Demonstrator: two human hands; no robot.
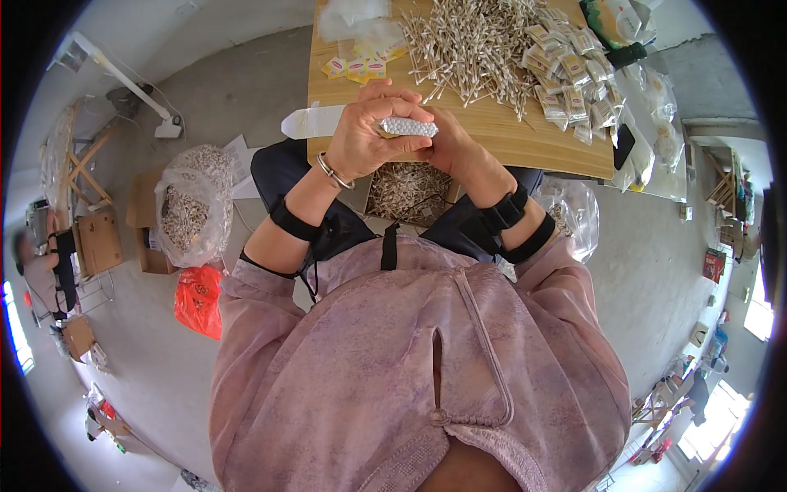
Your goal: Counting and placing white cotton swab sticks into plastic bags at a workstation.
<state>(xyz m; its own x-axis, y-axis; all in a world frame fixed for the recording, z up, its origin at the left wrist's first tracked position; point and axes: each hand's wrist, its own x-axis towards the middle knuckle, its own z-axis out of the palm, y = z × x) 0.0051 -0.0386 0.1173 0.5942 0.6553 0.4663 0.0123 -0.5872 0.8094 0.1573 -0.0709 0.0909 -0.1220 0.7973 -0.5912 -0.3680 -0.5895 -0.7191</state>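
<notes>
The left hand [369, 135] has its fingers closed around a tight bundle of cotton swabs [410, 126], thumb along the near side, the white tips facing the camera. The bundle sits over the near edge of the wooden bench [574, 153]. The right hand [453, 149] meets the bundle's right end with bent fingers partly hidden behind it; whether they grip or only touch it, I cannot tell.

Taking the bundle as the clock's centre, a pale, flat strip [310, 123] reaches out at 9 o'clock from behind the left hand, past the bench's left edge. Yellow-and-white packets [357, 69] lie between 10 and 11 o'clock, with clear plastic bags [351, 20] at 11. A broad loose heap of swabs [471, 45] spreads at 1 o'clock, and a pile of small filled packs [574, 74] adjoins it at 2. A dark flat object [625, 146] lies at 3 o'clock.

At 6 o'clock, below the bench edge and between the knees, is an open box of swabs [410, 193]. On the floor toward 8 o'clock, a clear sack of swabs [190, 213] stands beside a cardboard box [147, 201], with a red bag [198, 302] just below the sack.
</notes>
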